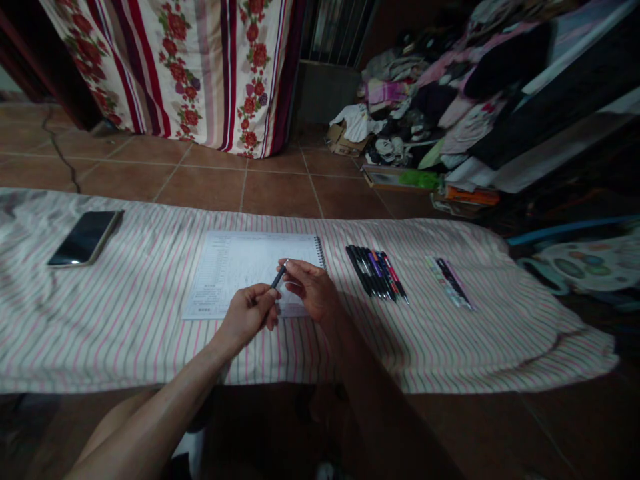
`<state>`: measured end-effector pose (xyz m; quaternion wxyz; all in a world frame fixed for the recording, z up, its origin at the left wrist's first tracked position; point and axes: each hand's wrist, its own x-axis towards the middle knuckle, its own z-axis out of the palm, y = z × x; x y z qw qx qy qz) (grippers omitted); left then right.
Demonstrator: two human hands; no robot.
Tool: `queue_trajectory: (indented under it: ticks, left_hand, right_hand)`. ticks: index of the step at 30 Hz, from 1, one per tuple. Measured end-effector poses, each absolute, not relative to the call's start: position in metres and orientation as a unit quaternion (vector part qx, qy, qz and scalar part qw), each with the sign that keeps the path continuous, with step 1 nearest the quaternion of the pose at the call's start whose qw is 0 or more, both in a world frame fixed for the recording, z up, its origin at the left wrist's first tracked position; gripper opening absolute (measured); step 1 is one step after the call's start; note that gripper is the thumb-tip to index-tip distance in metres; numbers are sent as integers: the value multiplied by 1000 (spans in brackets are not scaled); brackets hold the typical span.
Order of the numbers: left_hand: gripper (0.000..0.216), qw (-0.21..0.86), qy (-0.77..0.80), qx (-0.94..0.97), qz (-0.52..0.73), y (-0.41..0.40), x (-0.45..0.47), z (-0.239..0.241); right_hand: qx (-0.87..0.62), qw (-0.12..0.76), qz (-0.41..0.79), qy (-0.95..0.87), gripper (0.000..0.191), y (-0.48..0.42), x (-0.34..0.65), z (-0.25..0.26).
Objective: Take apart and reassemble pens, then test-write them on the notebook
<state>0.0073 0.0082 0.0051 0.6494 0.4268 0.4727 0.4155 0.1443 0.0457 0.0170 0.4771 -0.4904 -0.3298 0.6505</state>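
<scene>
Between both hands is a dark pen [278, 277], tilted up to the right above a spiral notebook [245, 257]. My left hand [251, 307] is closed round the pen's lower part. At the upper end, the fingertips of my right hand [311, 285] pinch the tip, where a small light spot shows. The notebook lies flat with printed text on its left side and its spiral binding on the right. To the right of my hands, a row of pens [376, 272] lies side by side, mostly black with some purple and red ones.
A striped cloth [150, 327] covers the low table. At its left lies a phone [85, 238], and farther right are a few slim patterned pens [453, 283]. Beyond the table hang a flowered curtain [210, 73] and a heap of clothes [425, 100] on the tiled floor [200, 180].
</scene>
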Motion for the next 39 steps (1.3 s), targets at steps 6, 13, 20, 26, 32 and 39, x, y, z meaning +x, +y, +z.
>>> queue_trajectory:
  ticks: [6, 13, 20, 26, 32, 39]
  left_hand:
    - [25, 615, 492, 452, 418, 9, 7, -6]
    - [35, 672, 458, 418, 406, 9, 7, 2]
    - [42, 666, 455, 437, 398, 8, 8, 13]
    - [45, 662, 459, 443, 393, 6, 5, 11]
    - [40, 676, 450, 431, 394, 6, 5, 8]
    - [38, 703, 435, 407, 389, 5, 5, 8]
  right_hand:
    - [-494, 475, 647, -335, 28, 45, 143, 16]
    - [-472, 477, 659, -339, 30, 44, 142, 15]
    - [-481, 489, 652, -324, 31, 46, 144, 16]
    - [-503, 522, 627, -284, 30, 52, 147, 16]
    - [-493, 532, 639, -256, 26, 51, 147, 20]
    - [-481, 526, 650, -264, 27, 51, 149, 20]
